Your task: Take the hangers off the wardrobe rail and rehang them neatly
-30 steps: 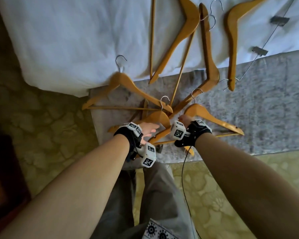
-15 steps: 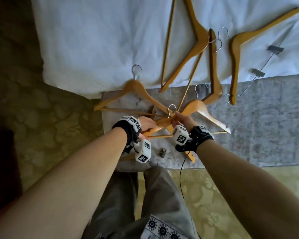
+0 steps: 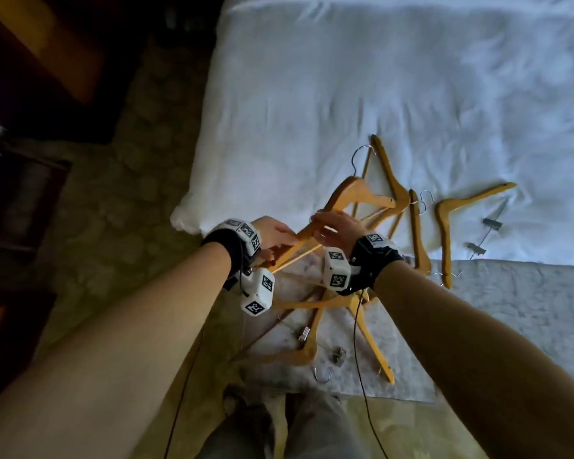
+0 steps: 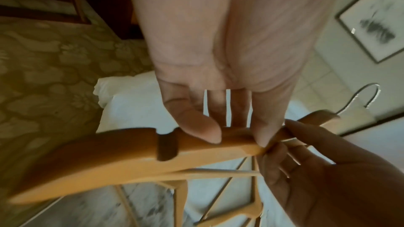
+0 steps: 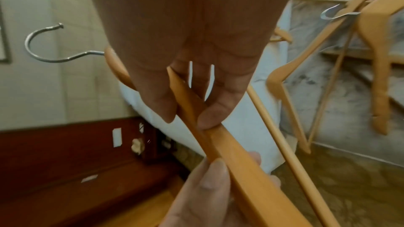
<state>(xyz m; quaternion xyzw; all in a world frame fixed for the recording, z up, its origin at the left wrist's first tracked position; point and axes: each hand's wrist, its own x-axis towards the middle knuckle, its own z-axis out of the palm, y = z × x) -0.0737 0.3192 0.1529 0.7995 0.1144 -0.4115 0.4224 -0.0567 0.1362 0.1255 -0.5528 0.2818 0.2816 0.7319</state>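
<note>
Head view: I see the left hand (image 3: 274, 235) and right hand (image 3: 337, 228) both gripping one arm of a tan wooden hanger with a wire hook (image 3: 355, 195), raised above the white bed (image 3: 378, 94).

Left wrist: thumb and fingers (image 4: 196, 127) pinch the arm; its long axis runs toward the right hand.

Right wrist: fingers (image 5: 214, 111) clamp the arm, hook (image 5: 43, 47) beyond them, so the right hand is nearer the hook.

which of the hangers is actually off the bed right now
The hanger held in both hands, left hand and right hand gripping one arm. The others lie flat on the bed.
</note>
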